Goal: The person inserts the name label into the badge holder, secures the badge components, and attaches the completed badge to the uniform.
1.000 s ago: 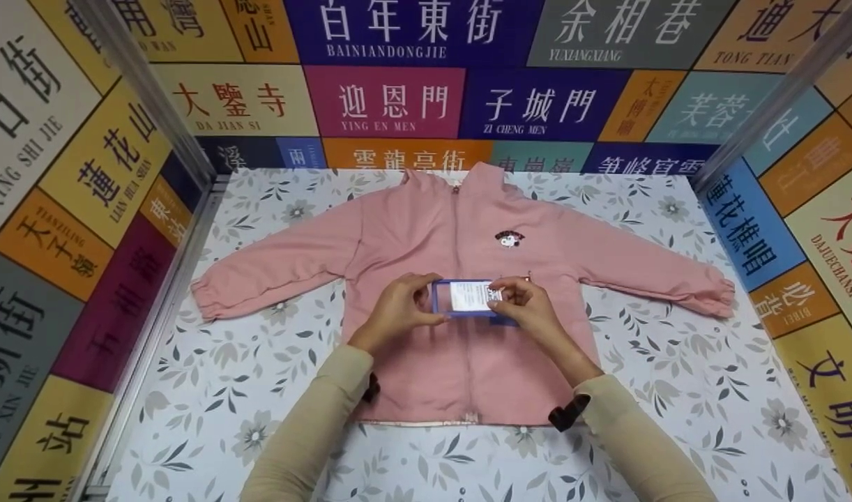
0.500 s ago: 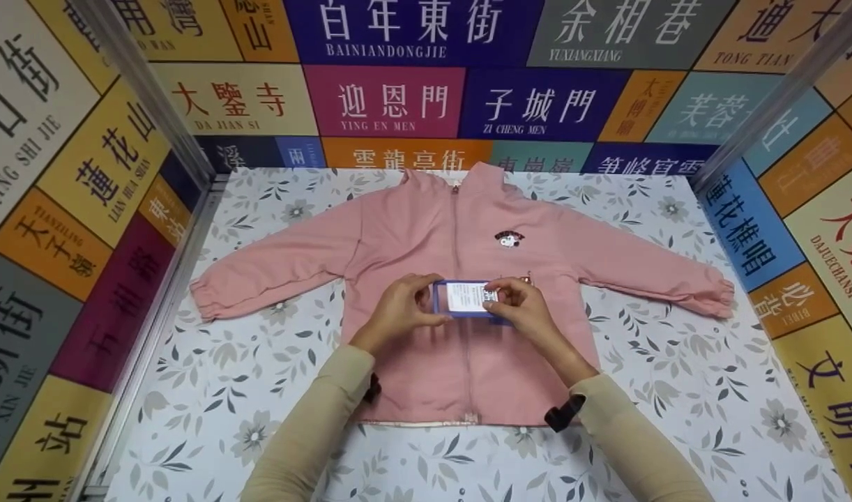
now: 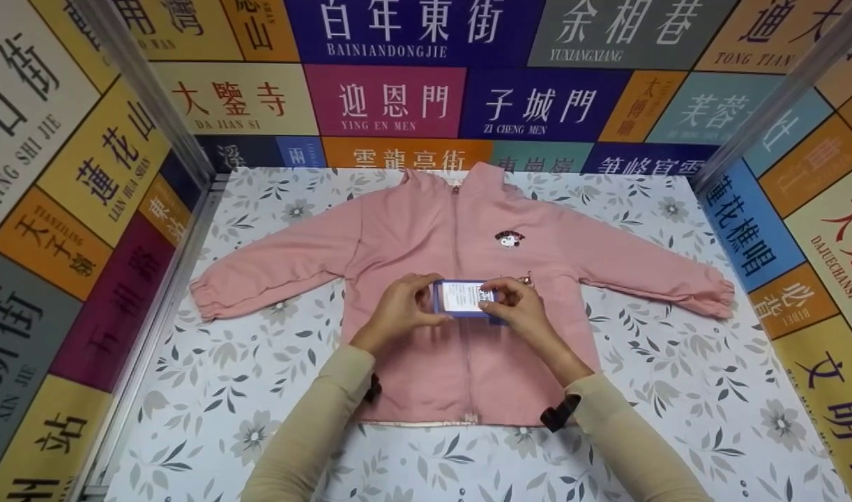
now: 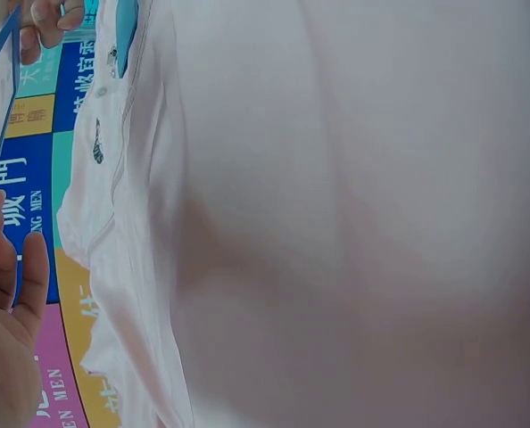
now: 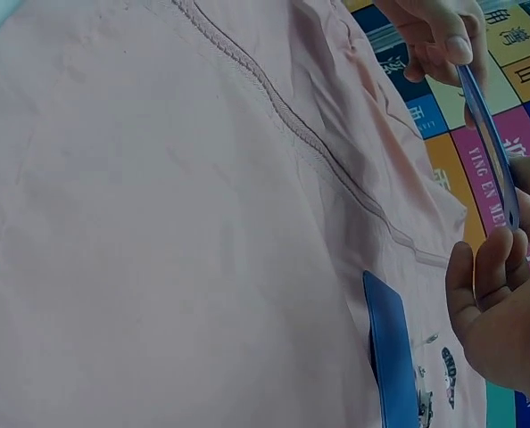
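Observation:
In the head view my left hand (image 3: 398,310) grips the left end of a clear card holder with a blue frame (image 3: 436,298), raised over the jacket. A white card (image 3: 461,296) with printed text and a QR code lies within the frame's outline. My right hand (image 3: 520,307) pinches the card's right end between thumb and fingers. Seen edge-on in the right wrist view, the card holder (image 5: 486,143) spans both hands. Underneath, a pink zip jacket (image 3: 412,376) lies spread flat, its sleeves out to both sides.
A flat blue piece (image 5: 390,348) lies on the jacket, partly hidden by my right hand in the head view. A small cartoon patch (image 3: 510,239) marks the jacket's chest. The floral tabletop (image 3: 210,446) is enclosed by colourful lettered walls (image 3: 391,101).
My right hand has shifted slightly left, and the white card has slid left with it, deeper within the blue frame. The left hand and the jacket have stayed put.

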Action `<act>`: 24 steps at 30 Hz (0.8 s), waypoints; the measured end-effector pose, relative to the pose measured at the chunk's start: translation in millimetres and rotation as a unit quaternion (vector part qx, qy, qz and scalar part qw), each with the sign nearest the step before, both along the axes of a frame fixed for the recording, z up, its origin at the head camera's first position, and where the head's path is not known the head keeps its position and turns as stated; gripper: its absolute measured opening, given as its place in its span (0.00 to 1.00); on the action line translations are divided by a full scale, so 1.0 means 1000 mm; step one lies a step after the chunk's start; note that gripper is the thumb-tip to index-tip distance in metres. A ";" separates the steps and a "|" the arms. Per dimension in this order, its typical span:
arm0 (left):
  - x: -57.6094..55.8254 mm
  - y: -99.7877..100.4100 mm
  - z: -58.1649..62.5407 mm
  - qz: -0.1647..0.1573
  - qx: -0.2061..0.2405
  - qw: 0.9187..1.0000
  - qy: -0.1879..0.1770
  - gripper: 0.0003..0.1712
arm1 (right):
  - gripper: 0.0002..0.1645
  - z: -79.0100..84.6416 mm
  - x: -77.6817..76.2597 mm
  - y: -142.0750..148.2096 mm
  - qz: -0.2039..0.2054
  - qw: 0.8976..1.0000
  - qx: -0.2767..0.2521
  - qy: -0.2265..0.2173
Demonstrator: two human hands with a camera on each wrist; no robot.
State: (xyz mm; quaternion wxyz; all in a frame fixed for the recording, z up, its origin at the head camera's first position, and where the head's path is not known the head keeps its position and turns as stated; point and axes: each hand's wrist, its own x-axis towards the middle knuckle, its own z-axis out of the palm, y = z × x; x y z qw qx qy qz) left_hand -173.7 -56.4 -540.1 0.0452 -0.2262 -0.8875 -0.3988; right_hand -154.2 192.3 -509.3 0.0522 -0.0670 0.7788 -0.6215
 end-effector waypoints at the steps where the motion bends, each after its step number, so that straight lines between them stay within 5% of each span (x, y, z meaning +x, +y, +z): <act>1: 0.000 0.000 0.000 0.000 0.001 1.000 0.001 0.40 | 0.20 0.000 0.000 0.000 0.001 1.000 -0.003 0.000; 9: 0.001 0.001 0.001 0.004 -0.005 1.000 0.011 0.39 | 0.19 -0.005 -0.001 -0.004 0.003 0.999 -0.036 0.019; 24: 0.001 0.001 0.001 -0.001 -0.010 1.000 0.010 0.40 | 0.18 -0.004 0.001 -0.005 -0.001 1.000 -0.017 0.024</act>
